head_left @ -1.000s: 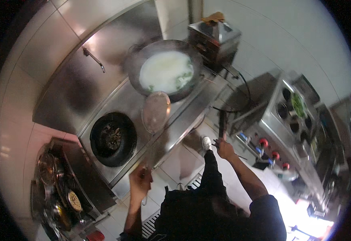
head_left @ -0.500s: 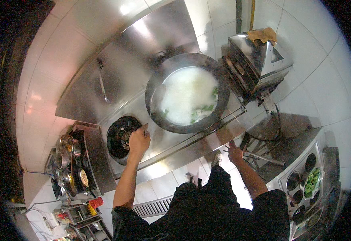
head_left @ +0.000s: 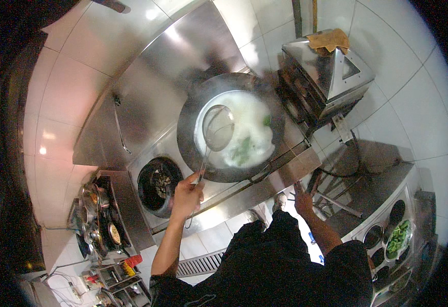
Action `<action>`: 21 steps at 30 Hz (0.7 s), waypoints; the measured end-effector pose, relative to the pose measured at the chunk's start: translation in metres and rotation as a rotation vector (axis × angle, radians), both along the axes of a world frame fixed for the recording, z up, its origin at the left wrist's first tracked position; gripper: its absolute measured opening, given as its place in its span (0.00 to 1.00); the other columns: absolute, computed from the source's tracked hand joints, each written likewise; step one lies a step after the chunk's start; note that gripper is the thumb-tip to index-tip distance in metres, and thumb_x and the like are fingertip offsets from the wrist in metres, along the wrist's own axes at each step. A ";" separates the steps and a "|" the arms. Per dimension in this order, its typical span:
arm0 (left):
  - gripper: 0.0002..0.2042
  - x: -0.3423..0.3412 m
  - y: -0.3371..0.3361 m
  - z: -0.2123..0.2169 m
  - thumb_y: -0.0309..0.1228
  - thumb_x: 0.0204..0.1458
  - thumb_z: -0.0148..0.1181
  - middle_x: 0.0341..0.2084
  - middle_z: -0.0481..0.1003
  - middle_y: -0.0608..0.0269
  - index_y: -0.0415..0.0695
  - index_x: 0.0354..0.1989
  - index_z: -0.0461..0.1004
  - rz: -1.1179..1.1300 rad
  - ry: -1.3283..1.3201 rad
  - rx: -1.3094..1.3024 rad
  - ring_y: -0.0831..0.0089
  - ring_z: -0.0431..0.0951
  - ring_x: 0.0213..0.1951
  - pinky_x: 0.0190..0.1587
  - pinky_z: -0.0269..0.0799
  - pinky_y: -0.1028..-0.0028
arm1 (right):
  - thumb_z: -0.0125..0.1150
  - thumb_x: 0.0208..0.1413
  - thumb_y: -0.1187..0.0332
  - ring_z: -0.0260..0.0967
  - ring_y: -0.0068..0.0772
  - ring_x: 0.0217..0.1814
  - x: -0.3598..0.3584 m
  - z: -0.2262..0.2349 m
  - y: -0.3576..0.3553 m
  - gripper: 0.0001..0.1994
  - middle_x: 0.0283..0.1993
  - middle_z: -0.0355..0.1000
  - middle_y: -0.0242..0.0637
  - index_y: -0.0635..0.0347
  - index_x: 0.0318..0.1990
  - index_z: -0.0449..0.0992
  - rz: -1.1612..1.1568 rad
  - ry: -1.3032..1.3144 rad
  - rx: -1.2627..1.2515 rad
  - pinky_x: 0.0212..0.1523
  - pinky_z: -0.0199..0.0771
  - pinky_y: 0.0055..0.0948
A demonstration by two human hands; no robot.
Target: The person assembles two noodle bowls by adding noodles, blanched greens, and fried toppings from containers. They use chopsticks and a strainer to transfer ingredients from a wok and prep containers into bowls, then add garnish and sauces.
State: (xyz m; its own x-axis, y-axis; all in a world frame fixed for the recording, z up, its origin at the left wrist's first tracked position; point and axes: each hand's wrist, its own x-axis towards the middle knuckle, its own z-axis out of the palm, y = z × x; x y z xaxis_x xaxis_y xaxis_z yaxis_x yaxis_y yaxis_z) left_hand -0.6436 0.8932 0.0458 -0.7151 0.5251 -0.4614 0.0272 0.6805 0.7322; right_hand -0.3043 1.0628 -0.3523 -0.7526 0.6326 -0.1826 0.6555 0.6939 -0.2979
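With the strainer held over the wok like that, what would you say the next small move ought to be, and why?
Probably dip the strainer into the liquid toward the greens. The left hand holds its handle with the bowl hovering above the wok, where green pieces float in cloudy, steaming liquid. The right hand is free by the counter edge.

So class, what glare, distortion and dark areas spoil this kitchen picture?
Head view: fisheye bends the tiled wall and steel backsplash; glare spots shine on both; black vignette rings the rim; steam whitens the wok under the strainer held by the left hand.
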 end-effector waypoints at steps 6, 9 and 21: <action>0.19 -0.015 -0.028 -0.003 0.27 0.60 0.59 0.15 0.74 0.62 0.43 0.60 0.77 -0.034 0.332 -0.082 0.76 0.73 0.14 0.19 0.68 0.71 | 0.47 0.61 0.70 0.72 0.62 0.59 -0.004 -0.034 0.009 0.34 0.81 0.52 0.36 0.57 0.77 0.53 -0.077 -0.191 -0.127 0.68 0.34 0.86; 0.18 -0.021 -0.035 0.006 0.27 0.60 0.59 0.15 0.75 0.60 0.41 0.59 0.78 -0.051 0.444 -0.181 0.75 0.74 0.15 0.20 0.69 0.71 | 0.49 0.62 0.69 0.66 0.63 0.60 0.011 -0.080 0.008 0.34 0.65 0.56 0.44 0.52 0.78 0.54 0.000 -0.156 0.145 0.69 0.34 0.81; 0.21 -0.048 -0.062 0.034 0.25 0.61 0.57 0.17 0.73 0.65 0.38 0.63 0.72 0.085 0.097 -0.135 0.78 0.69 0.12 0.12 0.62 0.74 | 0.49 0.64 0.37 0.71 0.46 0.45 -0.003 -0.116 0.031 0.44 0.61 0.67 0.50 0.51 0.80 0.47 -0.425 -0.054 -0.469 0.51 0.71 0.41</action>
